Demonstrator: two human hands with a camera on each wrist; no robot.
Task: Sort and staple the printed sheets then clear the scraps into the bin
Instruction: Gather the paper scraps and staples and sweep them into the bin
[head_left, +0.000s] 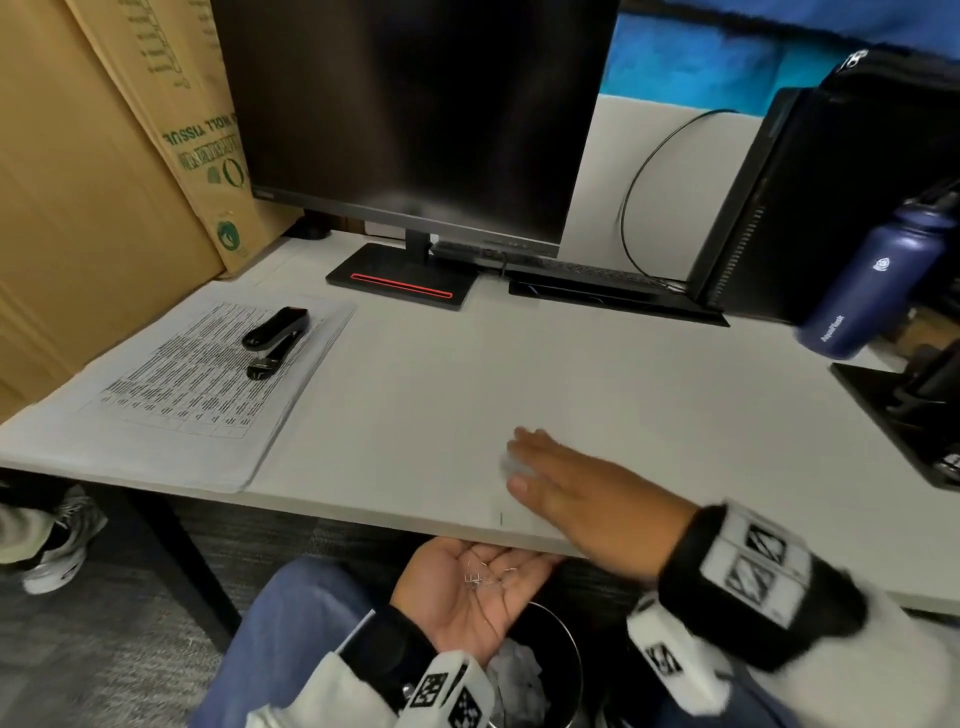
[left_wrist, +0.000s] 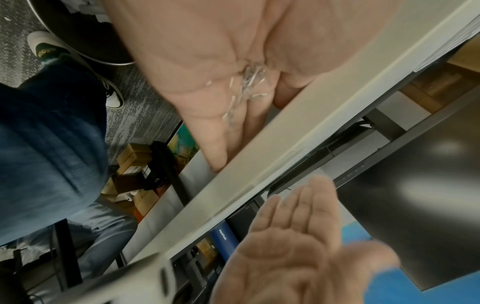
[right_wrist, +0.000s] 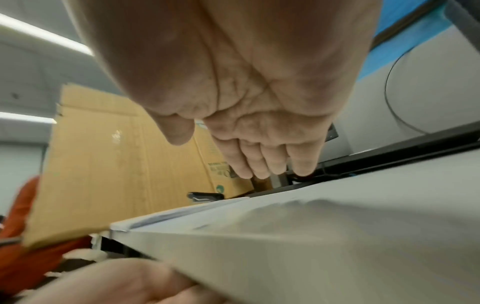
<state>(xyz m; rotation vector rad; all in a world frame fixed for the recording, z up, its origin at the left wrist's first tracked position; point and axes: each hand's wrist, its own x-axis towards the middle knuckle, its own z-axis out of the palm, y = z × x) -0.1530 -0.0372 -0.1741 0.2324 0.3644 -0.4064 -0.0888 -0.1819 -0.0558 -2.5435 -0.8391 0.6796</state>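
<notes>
The right hand (head_left: 569, 480) lies flat, fingers straight, on the bench (head_left: 597, 374) near its front edge. Just below that edge the left hand (head_left: 470, 587) is cupped palm up, fingers relaxed, with loose staples (head_left: 480, 574) in it, above the bin (head_left: 563, 639). The printed sheets (head_left: 192, 384) lie at the bench's left with the stapler (head_left: 275, 340) on top.

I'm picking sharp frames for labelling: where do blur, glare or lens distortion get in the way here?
Head view: the right hand is motion-smeared at the fingertips, the staples in the left hand are faint, and the desk edge bows. Left wrist view: the staples are soft, with glare patches on the monitor. Right wrist view: the desk is streaked.
</notes>
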